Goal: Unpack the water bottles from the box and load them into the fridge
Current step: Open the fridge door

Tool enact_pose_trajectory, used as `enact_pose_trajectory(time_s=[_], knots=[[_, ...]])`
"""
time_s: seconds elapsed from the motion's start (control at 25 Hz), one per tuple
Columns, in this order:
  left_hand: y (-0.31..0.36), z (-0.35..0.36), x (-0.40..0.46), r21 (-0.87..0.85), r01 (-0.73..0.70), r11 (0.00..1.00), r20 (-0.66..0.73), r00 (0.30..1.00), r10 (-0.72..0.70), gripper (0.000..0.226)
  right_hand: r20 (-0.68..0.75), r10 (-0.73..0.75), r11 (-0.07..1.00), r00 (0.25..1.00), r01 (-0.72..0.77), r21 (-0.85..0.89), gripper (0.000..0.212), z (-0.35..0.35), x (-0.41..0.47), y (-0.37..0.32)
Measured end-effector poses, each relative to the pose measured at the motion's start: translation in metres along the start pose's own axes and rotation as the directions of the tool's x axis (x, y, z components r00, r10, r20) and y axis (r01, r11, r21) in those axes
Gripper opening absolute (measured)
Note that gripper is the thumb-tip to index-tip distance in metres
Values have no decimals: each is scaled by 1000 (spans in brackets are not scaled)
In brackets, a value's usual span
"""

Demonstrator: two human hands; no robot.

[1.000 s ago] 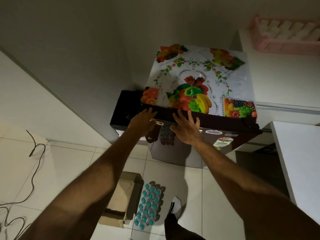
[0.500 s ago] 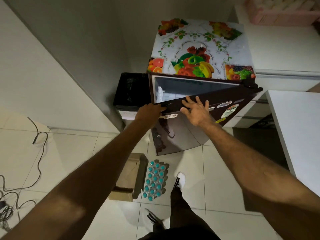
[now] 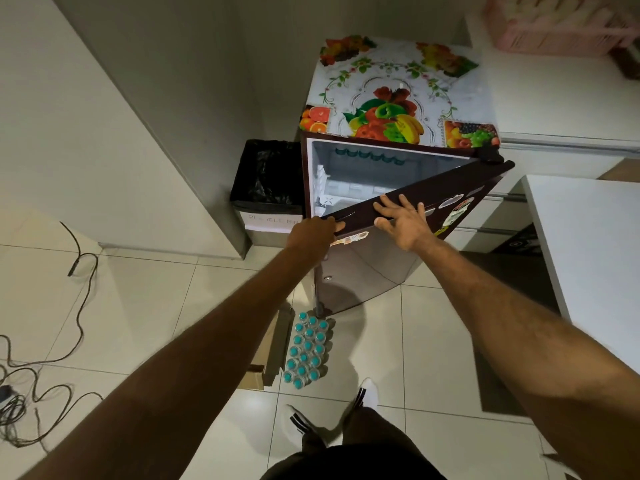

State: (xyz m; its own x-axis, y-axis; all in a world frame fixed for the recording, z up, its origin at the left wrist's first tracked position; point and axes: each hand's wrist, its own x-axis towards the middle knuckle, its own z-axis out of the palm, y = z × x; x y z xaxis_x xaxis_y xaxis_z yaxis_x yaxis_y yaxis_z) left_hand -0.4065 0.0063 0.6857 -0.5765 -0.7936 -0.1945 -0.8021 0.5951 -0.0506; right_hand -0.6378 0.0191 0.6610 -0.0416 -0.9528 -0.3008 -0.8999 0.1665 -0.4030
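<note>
Fridge door (image 3: 408, 206) now swung wider than a second ago. Left hand (image 3: 313, 232) grips its edge, right hand (image 3: 403, 221) flat, fingers spread. Water bottles (image 3: 306, 349) packed on floor, lower centre; loading can start.

Free room and obstacles around the fridge (image 3: 398, 88). The fridge door (image 3: 426, 195) stands partly open, hinged at the right; the wedge-shaped gap widens to the left, giving access to the pale interior (image 3: 363, 174) from the near left. The left hand (image 3: 313, 230) and right hand (image 3: 403, 220) occupy the door's top edge. A black-lined bin (image 3: 266, 181) blocks the far left side, touching the fridge. A white counter (image 3: 588, 237) bounds the right. On the floor, the water bottles (image 3: 306, 349) and cardboard box (image 3: 270, 351) stand just near of the door; open tile (image 3: 415, 341) lies to their right.
</note>
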Motion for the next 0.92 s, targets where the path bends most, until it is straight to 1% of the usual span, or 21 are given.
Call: enact_pose_trajectory(time_s=[0.12, 0.24, 0.32, 0.4, 0.48, 0.64, 0.76, 0.84, 0.92], knots=[[4, -1, -2, -60, 44, 997, 10, 999, -44, 57, -19, -19, 1000, 1000, 19, -7, 50, 1, 0, 1], [5, -2, -2, -82, 43, 996, -9, 999, -44, 56, -56, -37, 999, 998, 37, 2, 50, 5, 2, 3], [3, 1, -6, -120, 41, 992, -41, 998, -46, 53, -144, -65, 997, 987, 69, 19, 49, 13, 2, 6], [-1, 6, -10, -180, 74, 981, -88, 992, -91, 50, -265, -88, 994, 960, 101, 35, 47, 25, 2, 9], [-5, 12, -12, -262, 105, 960, -136, 980, -144, 45, -352, -90, 993, 932, 111, 39, 45, 37, 4, 8], [-23, 17, 10, -347, 123, 930, -160, 969, -188, 40, -399, -47, 991, 916, 94, 99, 45, 36, 24, -4], [-42, 22, 23, -406, 88, 910, -180, 968, -174, 36, -442, -29, 990, 896, 87, 112, 43, 41, 34, -11], [-56, 29, 33, -395, 31, 918, -219, 967, -127, 36, -501, -10, 990, 866, 78, 114, 42, 49, 41, -17], [-70, 32, 43, -375, 16, 927, -241, 964, -114, 37, -530, 1, 990, 848, 72, 117, 42, 52, 47, -21]])
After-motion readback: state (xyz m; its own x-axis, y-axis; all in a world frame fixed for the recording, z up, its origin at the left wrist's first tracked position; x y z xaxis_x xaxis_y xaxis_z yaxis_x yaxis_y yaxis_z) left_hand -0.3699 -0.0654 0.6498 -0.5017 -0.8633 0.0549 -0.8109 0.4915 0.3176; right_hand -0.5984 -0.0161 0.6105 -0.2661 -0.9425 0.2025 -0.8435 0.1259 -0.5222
